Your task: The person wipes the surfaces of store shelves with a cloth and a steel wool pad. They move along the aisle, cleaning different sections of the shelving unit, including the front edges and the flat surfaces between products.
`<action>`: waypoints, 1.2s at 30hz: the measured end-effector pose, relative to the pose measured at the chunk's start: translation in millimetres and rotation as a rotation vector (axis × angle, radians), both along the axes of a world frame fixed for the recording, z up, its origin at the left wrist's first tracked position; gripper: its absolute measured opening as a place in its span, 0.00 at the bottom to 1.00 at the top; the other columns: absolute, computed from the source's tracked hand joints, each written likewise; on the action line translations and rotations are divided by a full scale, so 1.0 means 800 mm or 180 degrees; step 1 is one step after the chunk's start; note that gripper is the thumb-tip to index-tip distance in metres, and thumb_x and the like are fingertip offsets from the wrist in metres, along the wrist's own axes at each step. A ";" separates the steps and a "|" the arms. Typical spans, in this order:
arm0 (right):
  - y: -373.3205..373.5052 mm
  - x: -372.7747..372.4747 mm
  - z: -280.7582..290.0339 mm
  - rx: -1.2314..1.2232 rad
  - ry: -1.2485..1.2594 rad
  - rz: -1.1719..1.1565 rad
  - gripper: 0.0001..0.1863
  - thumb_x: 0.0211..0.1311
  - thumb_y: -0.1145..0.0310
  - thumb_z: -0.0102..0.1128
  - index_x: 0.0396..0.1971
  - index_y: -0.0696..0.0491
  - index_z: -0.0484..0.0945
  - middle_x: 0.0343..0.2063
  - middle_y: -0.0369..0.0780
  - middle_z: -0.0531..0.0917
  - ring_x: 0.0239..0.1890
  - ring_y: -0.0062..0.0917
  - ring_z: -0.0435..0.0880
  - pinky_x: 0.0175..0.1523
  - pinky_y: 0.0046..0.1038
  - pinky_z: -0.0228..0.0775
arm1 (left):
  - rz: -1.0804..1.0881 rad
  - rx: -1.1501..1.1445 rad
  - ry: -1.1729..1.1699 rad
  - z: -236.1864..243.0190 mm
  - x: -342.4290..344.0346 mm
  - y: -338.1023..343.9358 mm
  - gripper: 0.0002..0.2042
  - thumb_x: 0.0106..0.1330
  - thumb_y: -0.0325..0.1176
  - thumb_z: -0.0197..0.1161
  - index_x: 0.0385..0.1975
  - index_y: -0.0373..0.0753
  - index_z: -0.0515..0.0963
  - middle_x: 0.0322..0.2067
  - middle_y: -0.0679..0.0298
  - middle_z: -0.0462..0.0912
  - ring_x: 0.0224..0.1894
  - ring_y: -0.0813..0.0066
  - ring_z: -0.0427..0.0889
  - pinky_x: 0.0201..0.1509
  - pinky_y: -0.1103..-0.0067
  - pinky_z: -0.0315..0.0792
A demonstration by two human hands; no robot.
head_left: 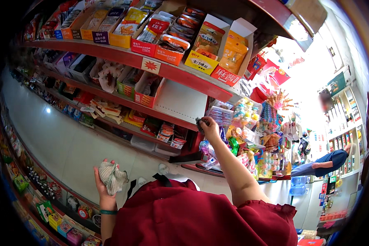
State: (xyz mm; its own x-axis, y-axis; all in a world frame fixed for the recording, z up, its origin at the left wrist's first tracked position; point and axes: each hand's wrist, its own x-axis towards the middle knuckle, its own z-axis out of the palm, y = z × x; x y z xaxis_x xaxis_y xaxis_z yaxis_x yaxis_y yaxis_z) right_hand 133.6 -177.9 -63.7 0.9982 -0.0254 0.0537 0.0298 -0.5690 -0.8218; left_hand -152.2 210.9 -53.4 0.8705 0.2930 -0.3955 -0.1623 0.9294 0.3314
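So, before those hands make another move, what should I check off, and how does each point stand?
1. Light, striped, crumpled cloth held in the left hand: ok.
2. Small, dark, crumpled item within the grip of the right hand: ok.
3. Dark item touching the pale, flat shelf panel: cannot tell; it is at the panel's right end.
4. Right hand apart from the open, red cardboard box: ok.
5. Person in a dark blue top apart from both hands: ok, off to the right.

The scene is viewed from the wearer's head through one fisheye, tilted downward; the red shirt [192,217] is seen closest, lower centre, shelving [182,100] farther, upper centre.
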 end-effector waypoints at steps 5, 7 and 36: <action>0.003 0.061 -0.011 -0.0944 -0.0528 0.0060 0.18 0.52 0.60 0.66 0.39 0.55 0.78 0.37 0.49 0.79 0.40 0.41 0.79 0.46 0.36 0.72 | 0.0103 -0.0145 -0.0120 -0.013 -0.021 -0.012 0.26 0.68 0.56 0.49 0.54 0.41 0.69 0.48 0.54 0.76 0.50 0.55 0.76 0.56 0.64 0.72; -0.009 0.075 -0.035 -0.1417 -0.0815 0.0564 0.19 0.53 0.61 0.64 0.40 0.58 0.77 0.36 0.50 0.77 0.42 0.45 0.76 0.48 0.40 0.69 | 0.0242 -0.0097 0.0105 -0.017 -0.024 -0.023 0.25 0.69 0.56 0.48 0.54 0.42 0.70 0.48 0.54 0.77 0.50 0.54 0.77 0.54 0.61 0.73; 0.073 0.063 -0.032 -0.1566 -0.0521 0.0824 0.14 0.49 0.70 0.63 0.39 0.51 0.82 0.36 0.45 0.78 0.42 0.42 0.78 0.49 0.37 0.72 | 0.0487 -0.0249 0.0429 -0.029 -0.039 -0.032 0.23 0.70 0.50 0.50 0.55 0.38 0.68 0.46 0.54 0.77 0.47 0.59 0.78 0.53 0.66 0.74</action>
State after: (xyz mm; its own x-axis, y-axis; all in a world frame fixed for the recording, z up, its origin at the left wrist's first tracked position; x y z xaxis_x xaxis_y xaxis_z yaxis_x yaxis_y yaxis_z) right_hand 184.0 -119.4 -89.5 0.9463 0.2856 0.1517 0.3234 -0.8401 -0.4354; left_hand -183.7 185.0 -76.6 0.7559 0.3814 -0.5321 -0.2625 0.9212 0.2874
